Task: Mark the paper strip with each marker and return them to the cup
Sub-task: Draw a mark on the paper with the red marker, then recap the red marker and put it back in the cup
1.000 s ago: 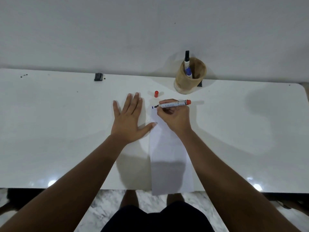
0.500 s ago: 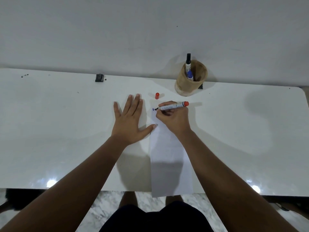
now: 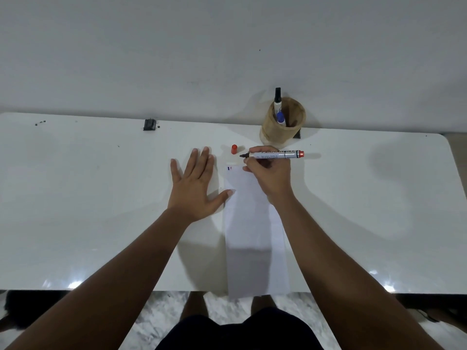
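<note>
A long white paper strip (image 3: 252, 238) lies on the white table (image 3: 101, 198), its near end hanging over the front edge. Small blue and red marks (image 3: 229, 168) sit at its far left corner. My right hand (image 3: 267, 175) holds an uncapped red marker (image 3: 274, 154) level, tip pointing left, just above the strip's far end. The marker's red cap (image 3: 234, 149) stands on the table beyond the strip. My left hand (image 3: 195, 184) lies flat and spread, thumb on the strip's left edge. A wooden cup (image 3: 283, 126) behind holds a black marker (image 3: 277, 99) and a blue marker (image 3: 280, 118).
A small black clip-like object (image 3: 149, 124) sits near the table's back edge on the left. A few dark specks (image 3: 40, 123) lie at the far left. A white wall rises right behind the table. Marble floor and my legs show below the front edge.
My right hand has lifted the red marker's tip off the strip and levelled it; a red mark now shows beside the blue one. My left hand has stayed flat.
</note>
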